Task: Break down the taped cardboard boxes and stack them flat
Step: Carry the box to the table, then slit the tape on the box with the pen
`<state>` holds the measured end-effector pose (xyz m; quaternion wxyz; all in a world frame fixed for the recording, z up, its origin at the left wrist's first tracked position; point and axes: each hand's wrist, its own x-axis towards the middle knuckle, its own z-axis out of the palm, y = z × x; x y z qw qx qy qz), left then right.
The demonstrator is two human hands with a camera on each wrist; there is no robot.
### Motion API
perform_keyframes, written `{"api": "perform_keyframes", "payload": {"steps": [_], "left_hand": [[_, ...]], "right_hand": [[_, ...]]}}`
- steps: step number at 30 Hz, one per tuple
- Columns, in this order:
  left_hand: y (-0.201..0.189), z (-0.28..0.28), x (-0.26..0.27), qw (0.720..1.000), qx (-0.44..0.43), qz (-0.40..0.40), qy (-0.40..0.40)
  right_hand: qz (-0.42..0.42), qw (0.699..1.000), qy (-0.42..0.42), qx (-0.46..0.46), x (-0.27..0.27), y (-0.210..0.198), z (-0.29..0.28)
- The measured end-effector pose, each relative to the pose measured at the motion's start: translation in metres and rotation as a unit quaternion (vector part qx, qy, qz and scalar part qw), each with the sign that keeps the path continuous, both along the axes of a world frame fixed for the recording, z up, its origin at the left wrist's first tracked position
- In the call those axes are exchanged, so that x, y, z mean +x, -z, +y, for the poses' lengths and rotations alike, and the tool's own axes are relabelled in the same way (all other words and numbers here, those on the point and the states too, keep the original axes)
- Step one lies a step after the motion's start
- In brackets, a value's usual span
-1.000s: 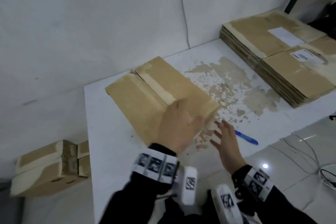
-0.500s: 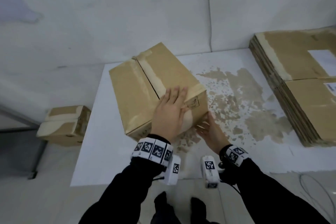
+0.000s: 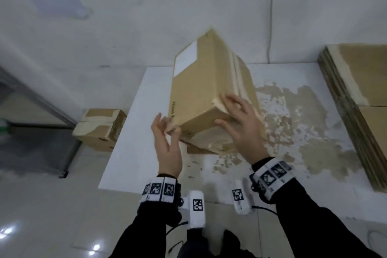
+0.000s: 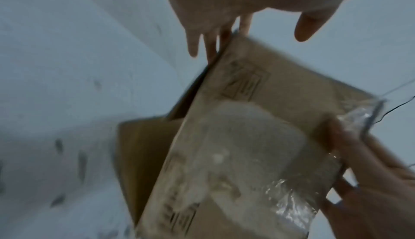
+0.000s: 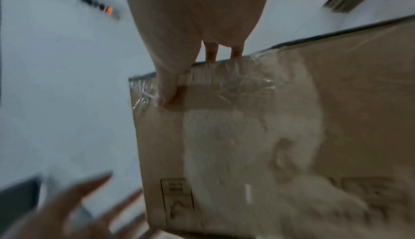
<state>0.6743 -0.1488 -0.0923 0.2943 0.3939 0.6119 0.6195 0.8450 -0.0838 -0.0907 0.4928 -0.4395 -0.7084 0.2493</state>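
The taped cardboard box (image 3: 211, 98) is tipped up on its near lower edge on the white table (image 3: 125, 142), one loose bottom flap seen underneath. Its near upper corner is clasped by the right hand (image 3: 240, 125), fingers spread over the tape seam, thumb pressed on the end face. The left hand (image 3: 167, 142) is held open, fingertips just at the left corner, nothing gripped. The turn is best steadied from both corners, so the seam is presented squarely. A flattened stack (image 3: 356, 100) waits to the right.

taped brown box (image 3: 201, 94), tilted on edge
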Motion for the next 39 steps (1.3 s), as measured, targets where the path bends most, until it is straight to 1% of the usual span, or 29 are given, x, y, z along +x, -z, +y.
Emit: {"api": "perform_keyframes", "payload": {"steps": [1,2,3,5,6,7,9,11,12,13,14,15,16,17,19,21,23,24,25,26,27,28,29,30,32,33,35,37,39], "left_hand": [[-0.006,-0.004,-0.008,0.999,0.010,0.029,-0.026],[-0.012,-0.003,-0.014,0.998,0.015,0.053,-0.036],[-0.019,0.001,-0.018,0.997,0.008,0.063,-0.034],[-0.021,0.017,-0.030,0.997,-0.043,0.063,-0.023],[-0.017,0.026,-0.039,0.995,-0.072,0.068,-0.027],[-0.008,0.032,-0.049,0.993,-0.093,0.066,-0.038],[0.018,0.032,-0.067,0.991,-0.121,0.031,-0.053],[0.041,0.020,-0.076,0.989,-0.131,0.000,-0.064],[0.050,0.015,-0.078,0.989,-0.127,0.004,-0.071],[0.055,0.011,-0.078,0.989,-0.122,0.017,-0.077],[0.057,0.009,-0.078,0.990,-0.114,0.030,-0.079],[0.057,0.010,-0.077,0.990,-0.108,0.039,-0.082],[0.057,0.011,-0.075,0.990,-0.103,0.043,-0.086],[0.057,0.012,-0.074,0.990,-0.101,0.044,-0.091],[0.056,0.012,-0.073,0.989,-0.100,0.052,-0.093],[0.055,0.011,-0.073,0.989,-0.096,0.069,-0.088],[0.054,0.009,-0.075,0.989,-0.096,0.086,-0.078],[0.052,0.009,-0.077,0.988,-0.099,0.099,-0.066],[0.051,0.009,-0.080,0.985,-0.100,0.133,-0.048],[0.048,0.010,-0.084,0.976,-0.095,0.196,-0.023],[0.045,0.010,-0.090,0.956,-0.082,0.281,0.004],[0.042,0.013,-0.098,0.929,-0.066,0.362,0.031],[0.040,0.017,-0.107,0.904,-0.052,0.420,0.060],[0.037,0.023,-0.117,0.888,-0.046,0.448,0.096],[0.027,0.037,-0.139,0.876,-0.055,0.451,0.163],[0.023,0.047,-0.150,0.872,-0.057,0.452,0.182],[0.015,0.067,-0.170,0.855,-0.052,0.480,0.191],[0.009,0.093,-0.184,0.831,-0.047,0.513,0.210],[0.008,0.117,-0.187,0.794,-0.049,0.545,0.263]], "right_hand": [[-0.053,0.998,-0.016,0.032,-0.012,0.008,-0.002],[-0.087,0.994,-0.035,0.059,-0.026,0.017,-0.001],[-0.100,0.990,-0.066,0.070,-0.041,0.021,-0.001],[-0.094,0.982,-0.149,0.060,-0.066,0.021,-0.006],[-0.092,0.979,-0.172,0.059,-0.073,0.020,-0.009],[-0.095,0.979,-0.169,0.057,-0.073,0.021,-0.014],[-0.081,0.990,-0.112,0.030,-0.054,0.034,-0.024],[-0.075,0.996,-0.006,-0.046,-0.014,0.061,-0.036],[-0.096,0.988,0.058,-0.103,0.012,0.080,-0.041],[-0.137,0.967,0.121,-0.177,0.038,0.099,-0.046],[-0.194,0.932,0.175,-0.251,0.061,0.116,-0.053],[-0.253,0.893,0.212,-0.305,0.078,0.129,-0.059],[-0.296,0.866,0.228,-0.334,0.090,0.139,-0.064],[-0.317,0.855,0.229,-0.341,0.097,0.148,-0.067],[-0.315,0.863,0.208,-0.336,0.099,0.153,-0.066],[-0.260,0.877,0.195,-0.354,0.095,0.147,-0.056],[-0.157,0.897,0.196,-0.364,0.086,0.127,-0.043],[-0.114,0.910,0.199,-0.347,0.079,0.111,-0.035],[-0.087,0.923,0.196,-0.320,0.070,0.092,-0.027],[-0.063,0.935,0.189,-0.293,0.059,0.070,-0.018],[-0.034,0.946,0.172,-0.273,0.045,0.049,-0.009],[-0.002,0.955,0.148,-0.257,0.030,0.029,-0.001],[0.019,0.962,0.122,-0.245,0.017,0.012,0.007],[0.026,0.966,0.097,-0.237,0.003,-0.003,0.014],[-0.001,0.969,0.051,-0.241,-0.028,-0.021,0.029],[-0.025,0.967,0.031,-0.253,-0.045,-0.028,0.037],[-0.086,0.957,-0.002,-0.276,-0.078,-0.034,0.057],[-0.152,0.951,-0.006,-0.271,-0.109,-0.035,0.082],[-0.211,0.942,0.012,-0.260,-0.136,-0.036,0.109]]}}
